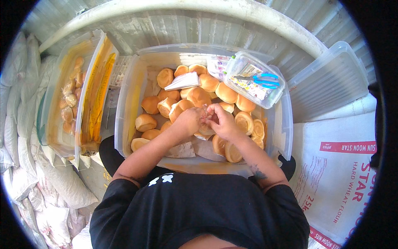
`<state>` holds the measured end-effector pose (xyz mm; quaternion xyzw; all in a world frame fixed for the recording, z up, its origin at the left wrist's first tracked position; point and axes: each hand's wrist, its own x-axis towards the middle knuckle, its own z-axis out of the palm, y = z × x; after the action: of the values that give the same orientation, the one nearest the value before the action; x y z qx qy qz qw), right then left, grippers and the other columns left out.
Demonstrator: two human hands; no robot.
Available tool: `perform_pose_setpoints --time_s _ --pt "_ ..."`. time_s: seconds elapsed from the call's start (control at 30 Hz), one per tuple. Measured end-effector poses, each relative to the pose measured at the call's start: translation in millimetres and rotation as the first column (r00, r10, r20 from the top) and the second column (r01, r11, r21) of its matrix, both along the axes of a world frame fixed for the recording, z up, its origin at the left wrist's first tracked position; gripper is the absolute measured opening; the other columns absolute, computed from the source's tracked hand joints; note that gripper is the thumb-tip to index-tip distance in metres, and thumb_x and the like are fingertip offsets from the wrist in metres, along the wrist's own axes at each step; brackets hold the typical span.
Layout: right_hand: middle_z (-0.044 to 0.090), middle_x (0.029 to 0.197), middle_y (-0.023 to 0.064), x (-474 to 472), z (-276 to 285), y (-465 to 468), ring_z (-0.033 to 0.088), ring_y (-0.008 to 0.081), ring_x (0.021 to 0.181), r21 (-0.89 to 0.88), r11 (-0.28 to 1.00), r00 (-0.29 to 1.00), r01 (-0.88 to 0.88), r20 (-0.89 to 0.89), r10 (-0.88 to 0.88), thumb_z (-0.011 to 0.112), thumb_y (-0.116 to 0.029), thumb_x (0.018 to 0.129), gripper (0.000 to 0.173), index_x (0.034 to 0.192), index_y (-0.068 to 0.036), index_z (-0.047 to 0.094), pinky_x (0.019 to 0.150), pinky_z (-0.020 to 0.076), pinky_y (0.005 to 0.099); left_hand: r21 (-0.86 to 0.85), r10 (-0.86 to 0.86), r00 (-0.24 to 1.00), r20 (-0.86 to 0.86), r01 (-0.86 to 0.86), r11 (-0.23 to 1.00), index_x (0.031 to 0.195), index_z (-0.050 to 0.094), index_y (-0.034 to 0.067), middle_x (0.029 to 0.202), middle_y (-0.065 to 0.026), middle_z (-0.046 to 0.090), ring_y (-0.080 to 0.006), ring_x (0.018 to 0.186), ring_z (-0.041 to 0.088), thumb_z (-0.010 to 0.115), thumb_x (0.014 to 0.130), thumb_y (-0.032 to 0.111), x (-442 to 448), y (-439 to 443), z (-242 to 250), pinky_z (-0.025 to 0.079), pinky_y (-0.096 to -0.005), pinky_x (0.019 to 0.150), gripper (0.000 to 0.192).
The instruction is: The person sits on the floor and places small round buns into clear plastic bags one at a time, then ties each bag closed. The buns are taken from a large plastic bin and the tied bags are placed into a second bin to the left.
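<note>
Both my hands meet over the middle of a large clear plastic bin (203, 168) of round bread buns (199, 97). My left hand (194, 119) and my right hand (223, 121) pinch the gathered top of what looks like a thin clear plastic bag (205, 113). Just below the fingers, a bun (205, 129) appears to sit inside that bag, partly hidden by the hands. Unwrapped buns lie around it, some upright and some tipped on their sides. Beyond my hands, a stack of flat plastic bags (183, 81) rests on the buns.
A small clear tub (273, 99) holding blue-handled cutters (266, 81) sits at the bin's far right corner. Another bin (88, 124) at left contains bagged buns (71, 100). Flour sacks (335, 174) lie right; more sacks (62, 180) are piled left. A clear lid (332, 77) leans at the back right.
</note>
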<state>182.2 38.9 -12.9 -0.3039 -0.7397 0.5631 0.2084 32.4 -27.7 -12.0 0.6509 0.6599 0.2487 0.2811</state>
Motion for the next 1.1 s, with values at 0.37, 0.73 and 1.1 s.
perform_pose_setpoints --time_s 0.37,0.73,1.1 --pt "0.058 0.075 0.0119 2 10 18 0.056 0.0323 0.072 0.369 0.922 0.982 -0.121 0.177 0.058 0.053 -0.004 0.072 0.004 0.075 -0.004 0.055 0.061 0.0437 0.0398 0.089 0.032 0.999 0.022 -0.034 0.995 0.073 0.051 0.004 0.074 -0.0152 0.056 -0.0333 0.074 0.055 0.062 0.074 0.014 -8 0 15 0.044 -0.0387 0.065 0.015" --pt "0.056 0.078 0.0117 5 13 16 0.056 0.0319 0.069 0.444 0.896 0.995 0.018 0.083 -0.062 0.054 -0.005 0.072 0.007 0.079 -0.005 0.055 0.059 0.0446 0.0399 -0.101 0.137 0.984 0.11 -0.126 0.987 0.075 0.052 0.004 0.07 -0.0104 0.059 -0.0249 0.062 0.054 0.063 0.078 0.017 -8 2 20 0.042 -0.0346 0.055 0.017" --pt "0.055 0.079 0.0087 6 12 -4 0.06 0.025 0.07 0.759 0.534 0.927 -0.373 0.332 0.175 0.05 -0.012 0.077 0.005 0.08 -0.008 0.052 0.056 0.0483 0.0363 -0.535 0.495 0.575 0.652 -0.115 0.837 0.073 0.057 0.006 0.061 0.002 0.053 -0.0039 0.046 0.037 0.064 0.079 0.011 -19 17 -6 0.028 -0.0183 0.041 0.01"
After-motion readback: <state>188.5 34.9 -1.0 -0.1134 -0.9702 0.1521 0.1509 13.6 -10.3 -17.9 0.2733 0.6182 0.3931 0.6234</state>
